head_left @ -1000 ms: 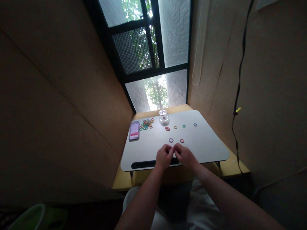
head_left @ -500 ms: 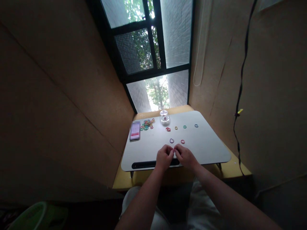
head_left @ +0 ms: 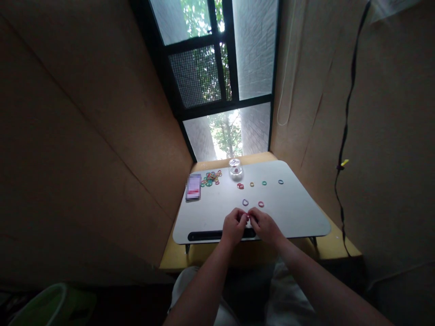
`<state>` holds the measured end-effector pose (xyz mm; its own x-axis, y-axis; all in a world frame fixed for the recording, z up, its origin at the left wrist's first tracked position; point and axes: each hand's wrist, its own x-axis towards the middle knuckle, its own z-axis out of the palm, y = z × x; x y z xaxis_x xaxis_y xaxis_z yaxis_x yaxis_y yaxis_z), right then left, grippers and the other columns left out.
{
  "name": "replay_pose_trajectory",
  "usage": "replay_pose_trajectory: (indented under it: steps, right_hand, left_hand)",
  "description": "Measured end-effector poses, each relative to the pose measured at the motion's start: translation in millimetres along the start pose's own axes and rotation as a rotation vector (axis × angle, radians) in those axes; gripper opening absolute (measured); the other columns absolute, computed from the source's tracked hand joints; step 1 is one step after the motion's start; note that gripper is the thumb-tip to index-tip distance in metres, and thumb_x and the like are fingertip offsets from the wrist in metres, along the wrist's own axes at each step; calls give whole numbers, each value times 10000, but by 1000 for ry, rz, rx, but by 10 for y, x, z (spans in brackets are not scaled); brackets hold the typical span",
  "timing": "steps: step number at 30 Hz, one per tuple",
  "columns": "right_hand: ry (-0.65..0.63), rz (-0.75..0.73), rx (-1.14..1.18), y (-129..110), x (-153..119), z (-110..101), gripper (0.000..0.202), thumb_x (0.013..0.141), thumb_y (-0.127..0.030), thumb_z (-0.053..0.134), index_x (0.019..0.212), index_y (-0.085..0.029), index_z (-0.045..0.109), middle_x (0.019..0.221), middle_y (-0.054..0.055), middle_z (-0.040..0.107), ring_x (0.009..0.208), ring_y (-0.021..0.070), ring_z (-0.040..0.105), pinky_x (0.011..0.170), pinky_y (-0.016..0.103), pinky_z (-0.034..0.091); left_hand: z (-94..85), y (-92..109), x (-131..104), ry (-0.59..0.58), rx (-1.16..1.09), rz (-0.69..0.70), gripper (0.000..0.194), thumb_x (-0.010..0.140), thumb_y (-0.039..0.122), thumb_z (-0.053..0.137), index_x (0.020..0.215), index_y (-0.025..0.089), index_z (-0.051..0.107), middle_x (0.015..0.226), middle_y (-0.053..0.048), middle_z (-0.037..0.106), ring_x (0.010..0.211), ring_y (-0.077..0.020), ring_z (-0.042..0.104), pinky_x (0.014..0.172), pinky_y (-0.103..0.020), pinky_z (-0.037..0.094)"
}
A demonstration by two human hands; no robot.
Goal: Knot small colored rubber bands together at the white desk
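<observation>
My left hand and my right hand meet above the front edge of the white lap table, fingertips pinched together. Between them shows a bit of a small red hair tie, mostly hidden by the fingers. Just beyond the hands lie a purple hair tie and a pink hair tie. Farther back runs a row: a red bunch, a yellow tie, a green tie and a blue tie.
A mixed pile of coloured ties lies at the back left, beside a phone. A clear round jar stands at the back. Along the front edge runs a black slot. A dark cable hangs at right.
The whole view has shifted slightly. My hands stay together at the same spot, and a little more of the red hair tie shows below the fingertips.
</observation>
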<state>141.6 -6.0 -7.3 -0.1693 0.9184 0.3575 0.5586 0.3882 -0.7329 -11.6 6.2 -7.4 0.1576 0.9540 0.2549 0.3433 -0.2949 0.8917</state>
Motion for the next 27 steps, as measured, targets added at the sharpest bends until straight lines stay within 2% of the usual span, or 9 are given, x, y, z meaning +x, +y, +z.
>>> replay_pose_trajectory:
  steps: [9,14,27]
  right_hand:
    - [12,36,-53,2,3,9,49,884,-214,413,847,-234,437,665,-25,527,597,163,535,575,255,324]
    - [16,20,-95,39,8,32,64,888,-220,405,833,-235,434,681,-16,539,610,167,541,580,258,321]
    - [4,29,-65,-8,8,-2,54,875,-234,407,831,-232,439,658,-26,518,596,162,524,577,257,334]
  left_hand:
    - [0,-2,-1,3,10,-25,161,872,310,530,779,187,578,659,28,603,588,-111,519,577,-224,367]
    - [-2,2,2,-5,49,-10,194,887,334,517,775,188,578,657,27,601,608,-118,533,597,-233,373]
    - [-19,47,1,-26,104,33,130,847,308,571,829,185,612,670,31,584,602,-109,505,594,-232,380]
